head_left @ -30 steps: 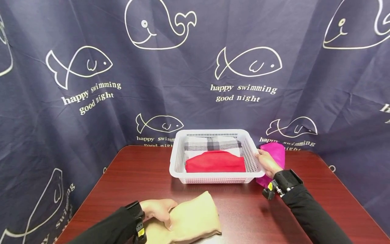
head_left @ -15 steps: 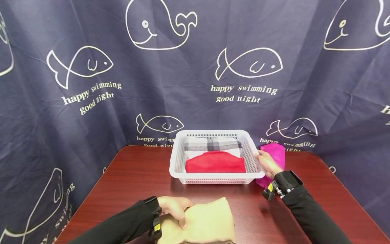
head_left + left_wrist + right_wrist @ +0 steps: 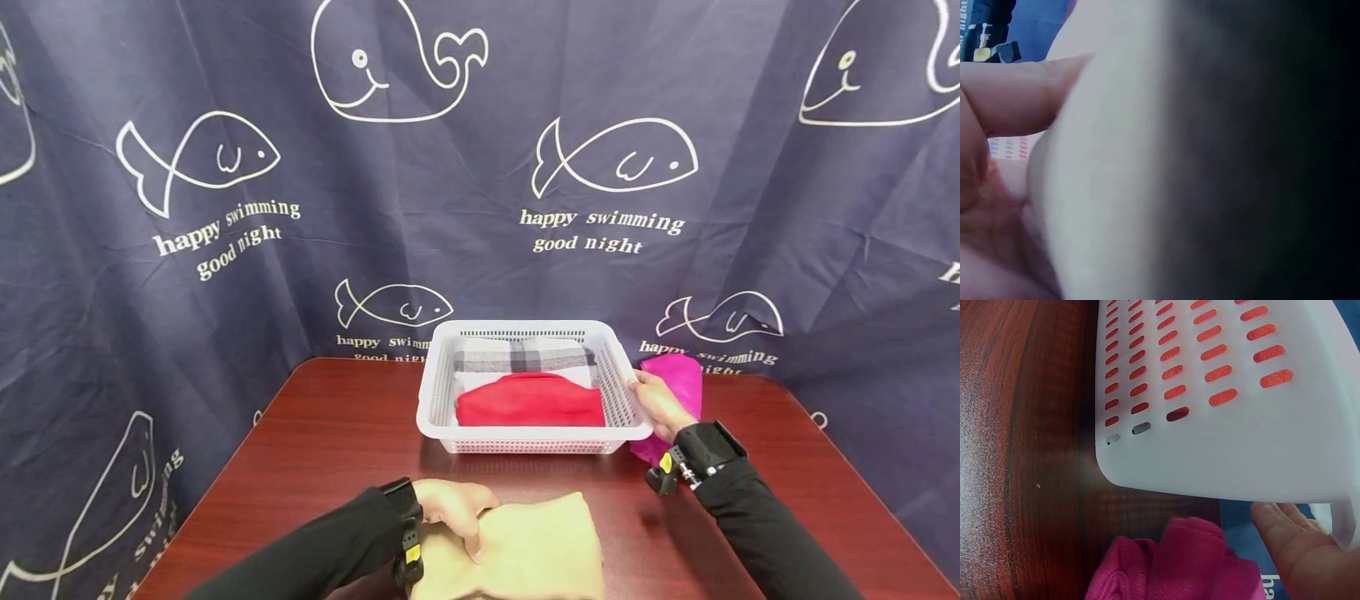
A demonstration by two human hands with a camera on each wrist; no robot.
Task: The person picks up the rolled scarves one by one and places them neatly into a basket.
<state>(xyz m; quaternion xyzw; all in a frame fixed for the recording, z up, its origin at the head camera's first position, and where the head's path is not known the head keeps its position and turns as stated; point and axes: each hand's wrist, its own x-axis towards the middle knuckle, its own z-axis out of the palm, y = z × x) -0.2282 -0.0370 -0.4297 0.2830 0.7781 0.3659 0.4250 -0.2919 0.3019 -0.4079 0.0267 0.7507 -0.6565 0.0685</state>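
In the head view my left hand (image 3: 457, 507) grips a folded beige cloth (image 3: 536, 546) at its left side, thumb on top, in front of the basket. The cloth fills much of the left wrist view, blurred and close, with part of the hand (image 3: 1004, 181) beside it. My right hand (image 3: 660, 404) holds the right rim of a white perforated plastic basket (image 3: 525, 433). Inside lie a folded red cloth (image 3: 528, 402) and, behind it, a grey-and-white plaid cloth (image 3: 517, 357). The right wrist view has the fingers (image 3: 1294, 540) at the basket's end, under the rim.
A magenta cloth (image 3: 681, 382) lies right of the basket, partly behind my right hand; its bunched folds (image 3: 1188, 559) show in the right wrist view. The reddish-brown wooden table (image 3: 345, 433) ends at a dark blue curtain (image 3: 480, 183) printed with fish and whales.
My left hand has moved right with the beige cloth, bringing it in front of the basket. The right hand and basket have stayed in place.
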